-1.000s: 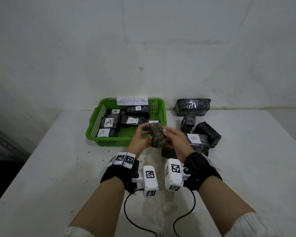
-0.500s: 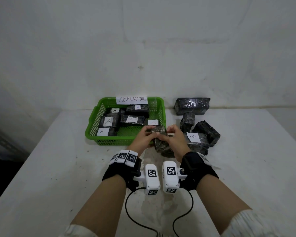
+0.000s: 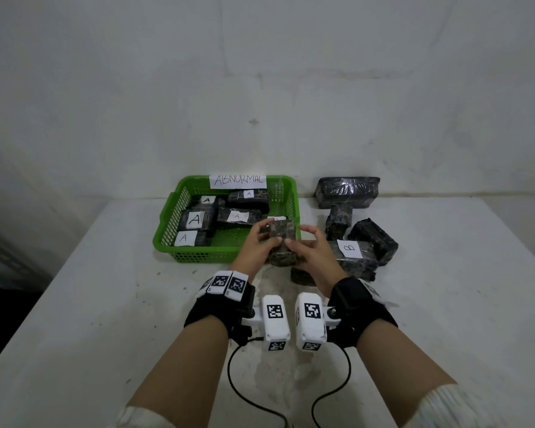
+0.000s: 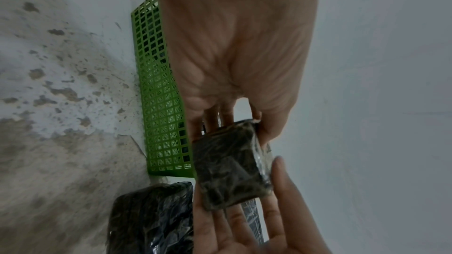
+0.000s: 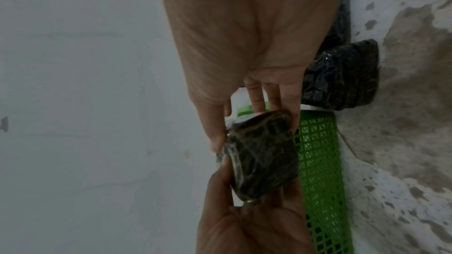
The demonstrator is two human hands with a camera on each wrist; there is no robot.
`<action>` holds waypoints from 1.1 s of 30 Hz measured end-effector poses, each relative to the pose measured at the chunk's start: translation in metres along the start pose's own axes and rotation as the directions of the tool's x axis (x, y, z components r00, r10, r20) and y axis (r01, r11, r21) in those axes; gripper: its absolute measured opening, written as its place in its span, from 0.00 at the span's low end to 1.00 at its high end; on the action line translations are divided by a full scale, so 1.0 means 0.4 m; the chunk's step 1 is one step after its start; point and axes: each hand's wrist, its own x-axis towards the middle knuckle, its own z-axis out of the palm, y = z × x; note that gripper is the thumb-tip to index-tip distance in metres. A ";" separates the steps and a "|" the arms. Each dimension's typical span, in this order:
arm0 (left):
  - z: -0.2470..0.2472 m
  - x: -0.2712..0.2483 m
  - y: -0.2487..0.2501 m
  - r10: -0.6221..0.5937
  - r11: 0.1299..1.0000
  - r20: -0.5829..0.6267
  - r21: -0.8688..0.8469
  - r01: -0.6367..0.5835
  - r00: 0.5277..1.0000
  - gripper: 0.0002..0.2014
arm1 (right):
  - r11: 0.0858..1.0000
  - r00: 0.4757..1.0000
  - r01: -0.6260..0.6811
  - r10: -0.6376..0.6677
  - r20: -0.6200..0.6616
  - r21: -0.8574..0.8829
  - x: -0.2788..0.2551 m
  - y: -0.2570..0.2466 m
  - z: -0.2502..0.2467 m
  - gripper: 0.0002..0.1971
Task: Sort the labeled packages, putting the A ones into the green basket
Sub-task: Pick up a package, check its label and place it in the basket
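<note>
The green basket [image 3: 170, 217] holds several A packages [image 3: 195, 219]. Left hand [image 3: 254, 248] and right hand [image 3: 309, 254] both pinch one package [image 3: 280, 239] above the basket's near right corner. The wrist views show its underside; any label seems hidden.

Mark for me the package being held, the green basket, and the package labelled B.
held package [image 3: 281, 242], head view, on its dark wrapped top face.
green basket [image 3: 198, 257], head view, on its near lattice wall.
B package [image 3: 349, 249], head view, on its white label.
</note>
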 end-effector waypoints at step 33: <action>0.027 -0.011 0.026 -0.107 0.993 0.129 0.069 0.099 0.986 0.15 | 0.962 0.968 0.151 -0.191 -0.165 -0.226 0.006 -0.002 0.006 0.14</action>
